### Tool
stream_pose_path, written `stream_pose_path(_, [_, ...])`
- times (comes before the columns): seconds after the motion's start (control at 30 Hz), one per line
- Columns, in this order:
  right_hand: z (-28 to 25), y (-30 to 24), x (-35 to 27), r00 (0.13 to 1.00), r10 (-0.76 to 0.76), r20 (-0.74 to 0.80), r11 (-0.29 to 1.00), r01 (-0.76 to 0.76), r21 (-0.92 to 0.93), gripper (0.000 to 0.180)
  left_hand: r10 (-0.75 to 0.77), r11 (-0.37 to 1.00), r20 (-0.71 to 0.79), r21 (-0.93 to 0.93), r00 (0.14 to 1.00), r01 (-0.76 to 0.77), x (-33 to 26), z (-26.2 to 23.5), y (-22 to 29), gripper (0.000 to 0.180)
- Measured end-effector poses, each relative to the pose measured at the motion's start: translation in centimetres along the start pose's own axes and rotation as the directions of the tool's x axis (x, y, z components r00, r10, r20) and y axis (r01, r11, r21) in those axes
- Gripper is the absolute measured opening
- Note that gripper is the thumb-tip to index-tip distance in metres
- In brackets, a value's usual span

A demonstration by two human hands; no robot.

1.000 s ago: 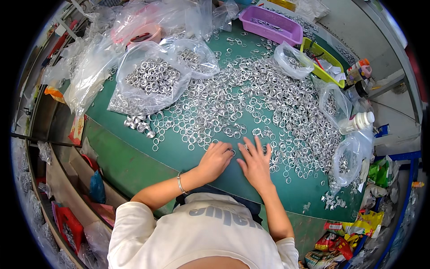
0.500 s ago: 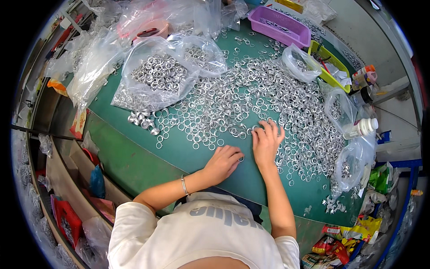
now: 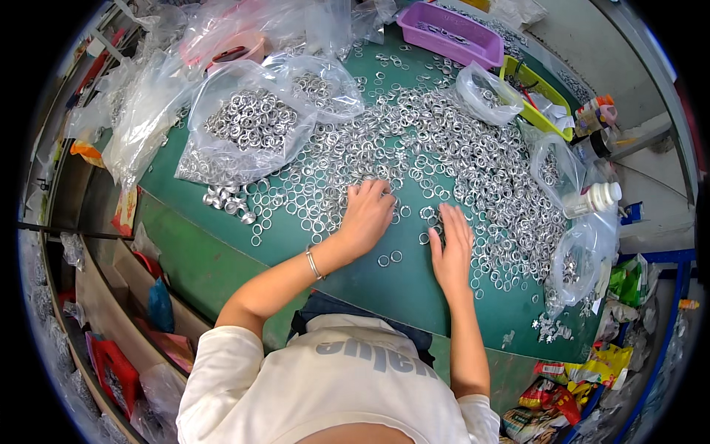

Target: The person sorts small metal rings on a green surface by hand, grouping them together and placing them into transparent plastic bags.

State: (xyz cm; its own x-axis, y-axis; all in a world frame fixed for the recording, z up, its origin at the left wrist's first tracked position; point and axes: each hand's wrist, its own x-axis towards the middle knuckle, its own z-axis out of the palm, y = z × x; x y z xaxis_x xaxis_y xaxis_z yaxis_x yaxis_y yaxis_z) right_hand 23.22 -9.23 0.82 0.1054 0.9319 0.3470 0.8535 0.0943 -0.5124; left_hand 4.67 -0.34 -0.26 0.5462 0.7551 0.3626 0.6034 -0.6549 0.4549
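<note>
My left hand (image 3: 367, 216) reaches into the near edge of a wide spread of silver metal rings (image 3: 355, 155). Its fingers are bent and slightly apart, with the tips touching rings; no ring shows in its grasp. Flat beside a few rings lies my right hand (image 3: 452, 255), its fingers stretched out and the thumb held away. A single ring (image 3: 423, 238) is by the right thumb. Two loose rings (image 3: 390, 259) rest on the green tabletop (image 3: 370, 285) between my hands. A heaped mass of rings (image 3: 503, 177) extends to the right of my right hand.
Clear plastic bags of rings (image 3: 251, 122) stand at the far left. A purple basket (image 3: 451, 35), a yellow-green basket (image 3: 543, 96) and open bags (image 3: 488, 96) line the far right. A white bottle (image 3: 595, 200) is at the right edge. Shelves with a red bin (image 3: 115, 370) are left.
My left hand has moved forward from the near side into the rings. My right hand has drawn back slightly and flattened. Two loose rings now show on the tabletop between them.
</note>
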Motion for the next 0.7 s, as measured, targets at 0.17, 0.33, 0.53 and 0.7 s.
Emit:
stream_pose_path(0.17, [0.1, -0.2, -1.2, 0.961, -0.109, 0.254, 0.987, 0.135, -0.090, 0.037, 0.182, 0.958, 0.033, -0.230, 0.983, -0.170, -3.9, -0.9, 1.4, 0.025])
stream_pose_path(0.33, [-2.5, 0.5, -3.4, 0.982, -0.083, 0.168, 0.991, 0.100, -0.092, 0.026, 0.132, 0.946, 0.229, -0.320, 0.964, -0.054, -7.6, -1.1, 3.2, 0.041])
stream_pose_path(0.53, [-1.3, 0.8, -3.0, 0.998, -0.033, 0.060, 0.984, 0.043, -0.171, 0.017, 0.283, 0.947, 0.336, -0.248, 0.898, -0.206, -7.6, -1.0, 4.0, 0.061])
stream_pose_path(0.7, [-2.1, 2.8, -3.5, 0.997, 0.028, -0.075, 0.965, -0.047, -0.258, 0.025, 0.304, 0.894, 0.356, -0.428, 0.884, -0.135, -8.8, -1.6, 3.0, 0.057])
